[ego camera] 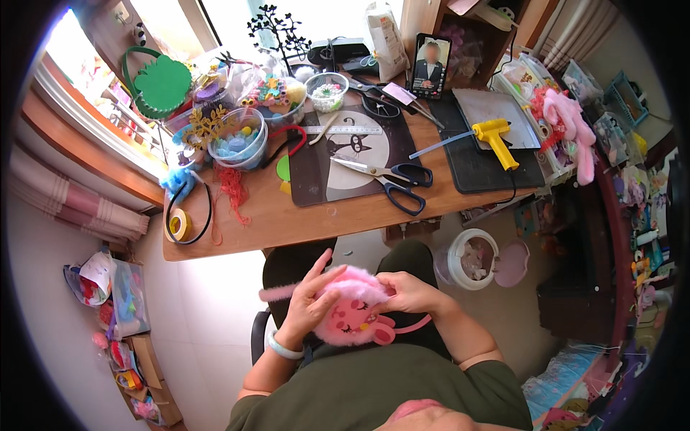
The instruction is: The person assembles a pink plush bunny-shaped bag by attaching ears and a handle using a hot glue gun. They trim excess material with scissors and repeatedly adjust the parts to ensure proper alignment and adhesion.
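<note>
A fluffy pink plush piece [350,320] with a felt animal face, closed eyes and round ears rests over my lap. Its face points up and sideways, one ear towards my belly. My left hand [312,301] lies against its left side, the index finger raised and the other fingers touching the fur. On the other side my right hand [404,292] pinches the furry edge between thumb and fingers. A thin pink strip [415,326] sticks out at the right, and a fuzzy pink strip [277,293] at the left. Where these attach is hidden.
On the wooden table [259,226] lie large scissors [385,178], a ruler [345,130] and a yellow hot glue gun [493,141]. Tubs of trims [237,140] and a green felt basket [161,86] stand left. A phone [431,65] leans upright behind. An open bin [471,258] stands below.
</note>
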Available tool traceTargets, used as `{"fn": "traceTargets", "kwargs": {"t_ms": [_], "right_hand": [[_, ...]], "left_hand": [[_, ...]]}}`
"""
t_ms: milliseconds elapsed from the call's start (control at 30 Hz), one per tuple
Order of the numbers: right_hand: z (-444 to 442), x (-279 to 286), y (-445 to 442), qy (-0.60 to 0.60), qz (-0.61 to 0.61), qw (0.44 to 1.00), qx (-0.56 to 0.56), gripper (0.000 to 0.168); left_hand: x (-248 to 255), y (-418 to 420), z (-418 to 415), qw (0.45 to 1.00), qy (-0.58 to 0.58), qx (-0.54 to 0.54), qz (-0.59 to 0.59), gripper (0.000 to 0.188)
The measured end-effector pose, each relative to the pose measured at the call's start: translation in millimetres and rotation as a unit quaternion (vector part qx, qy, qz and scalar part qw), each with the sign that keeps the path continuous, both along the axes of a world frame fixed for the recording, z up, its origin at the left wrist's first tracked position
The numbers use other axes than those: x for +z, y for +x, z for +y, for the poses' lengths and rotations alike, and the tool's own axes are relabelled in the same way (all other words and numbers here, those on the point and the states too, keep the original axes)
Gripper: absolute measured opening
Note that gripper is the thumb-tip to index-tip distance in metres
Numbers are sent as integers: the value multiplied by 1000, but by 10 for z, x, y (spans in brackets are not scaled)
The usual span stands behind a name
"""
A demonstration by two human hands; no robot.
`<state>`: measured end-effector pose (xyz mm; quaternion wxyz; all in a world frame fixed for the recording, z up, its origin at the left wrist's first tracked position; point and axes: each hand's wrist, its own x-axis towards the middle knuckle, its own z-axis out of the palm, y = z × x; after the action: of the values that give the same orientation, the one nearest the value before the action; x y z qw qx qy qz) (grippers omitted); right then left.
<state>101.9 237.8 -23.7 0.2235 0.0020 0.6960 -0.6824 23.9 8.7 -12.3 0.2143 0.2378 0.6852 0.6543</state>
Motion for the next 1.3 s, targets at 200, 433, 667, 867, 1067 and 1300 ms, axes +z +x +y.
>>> {"fn": "traceTargets", "kwargs": {"t_ms": [200, 433, 667, 867, 1067, 1300], "right_hand": [[-1, -163, 31, -46, 0, 998, -32, 38], [57, -112, 57, -115, -36, 990, -67, 32], [71, -120, 72, -143, -83, 981, -96, 30], [136, -109, 71, -157, -51, 975, -150, 29], [64, -267, 125, -205, -80, 962, -164, 31], [62, -269, 161, -218, -53, 956, -189, 36]], "left_hand": [[-217, 85, -9, 997, -27, 11, -69, 36], [-245, 116, -6, 999, 21, 36, -36, 32], [-230, 79, 76, 991, 61, 45, -112, 31], [-435, 192, -50, 981, 43, 70, -174, 39], [-314, 163, 58, 971, 112, 73, -199, 44], [-490, 225, 50, 967, 128, 79, -205, 45]]}}
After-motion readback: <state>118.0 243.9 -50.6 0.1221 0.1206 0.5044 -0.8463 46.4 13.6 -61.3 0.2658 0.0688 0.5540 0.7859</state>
